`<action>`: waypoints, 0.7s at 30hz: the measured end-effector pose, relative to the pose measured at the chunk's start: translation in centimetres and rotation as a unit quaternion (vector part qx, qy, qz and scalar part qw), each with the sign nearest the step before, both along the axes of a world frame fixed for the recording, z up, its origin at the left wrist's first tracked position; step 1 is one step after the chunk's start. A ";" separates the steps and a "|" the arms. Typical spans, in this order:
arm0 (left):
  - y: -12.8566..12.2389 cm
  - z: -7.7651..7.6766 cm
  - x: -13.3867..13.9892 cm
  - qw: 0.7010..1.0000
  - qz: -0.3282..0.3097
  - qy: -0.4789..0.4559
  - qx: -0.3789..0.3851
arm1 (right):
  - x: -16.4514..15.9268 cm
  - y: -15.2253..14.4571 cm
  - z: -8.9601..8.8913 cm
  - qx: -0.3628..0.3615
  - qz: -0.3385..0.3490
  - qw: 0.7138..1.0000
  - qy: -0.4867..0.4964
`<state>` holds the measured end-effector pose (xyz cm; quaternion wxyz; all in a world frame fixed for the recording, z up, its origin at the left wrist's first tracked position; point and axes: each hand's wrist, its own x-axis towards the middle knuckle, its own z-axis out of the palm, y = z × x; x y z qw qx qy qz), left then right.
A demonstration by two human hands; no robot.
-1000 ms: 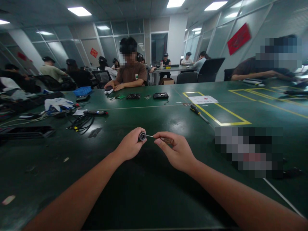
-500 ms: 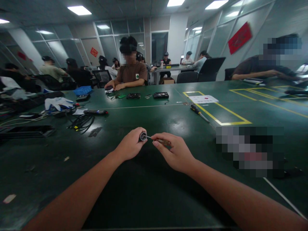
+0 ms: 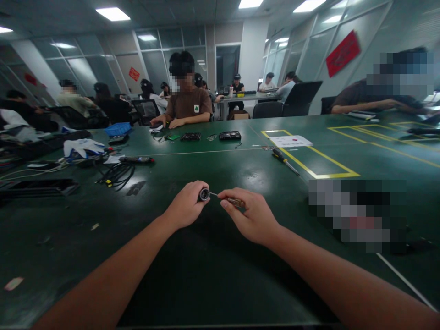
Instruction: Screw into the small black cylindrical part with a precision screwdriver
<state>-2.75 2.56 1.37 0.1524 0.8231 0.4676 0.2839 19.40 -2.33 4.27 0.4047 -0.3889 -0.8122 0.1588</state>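
My left hand (image 3: 188, 204) is closed around a small dark cylindrical part (image 3: 204, 195), whose round open end with a metallic rim faces me. Between the thumb and fingers of my right hand (image 3: 252, 215) is a small screwdriver (image 3: 235, 201) with an amber-brown handle. Its thin metal shaft points left, with the tip at the right edge of the cylinder's rim; whether they touch I cannot tell. Both hands are above the green table (image 3: 213, 284). What lies inside the cylinder is too dark to make out.
A yellow-black screwdriver (image 3: 285, 161) lies ahead on the right, near a white paper (image 3: 291, 141). Cables (image 3: 118, 175), a pen-like tool (image 3: 136, 160), white gloves (image 3: 83, 149) and a blue basket (image 3: 118, 129) are on the left. A co-worker (image 3: 189, 103) sits opposite behind black devices (image 3: 230, 135).
The screwdriver in my right hand has shifted slightly right, its tip back from inside the cylinder's opening to the rim. My left hand has barely moved. The co-worker opposite has moved their hands apart.
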 end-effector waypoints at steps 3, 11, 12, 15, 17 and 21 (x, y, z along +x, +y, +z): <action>0.1 0.1 0.0 0.999 0.002 0.024 0.033 | 0.1 0.1 -0.1 -0.025 -0.012 0.999 0.023; 0.2 -0.2 0.1 0.998 0.011 0.032 0.049 | 0.2 0.2 -0.3 -0.031 -0.003 0.999 0.043; 0.2 -0.2 0.1 0.998 0.010 0.034 0.050 | 0.1 0.2 -0.4 -0.028 0.001 0.999 0.037; 0.1 0.0 0.2 0.998 0.009 0.039 0.050 | 0.0 0.3 -0.5 -0.020 0.008 1.000 0.017; 0.0 0.1 0.1 0.998 0.011 0.043 0.052 | 0.0 0.2 -0.4 -0.013 0.013 1.000 0.004; 0.0 0.3 0.1 0.998 0.015 0.044 0.052 | 0.1 -0.2 -0.2 -0.006 0.002 1.000 0.008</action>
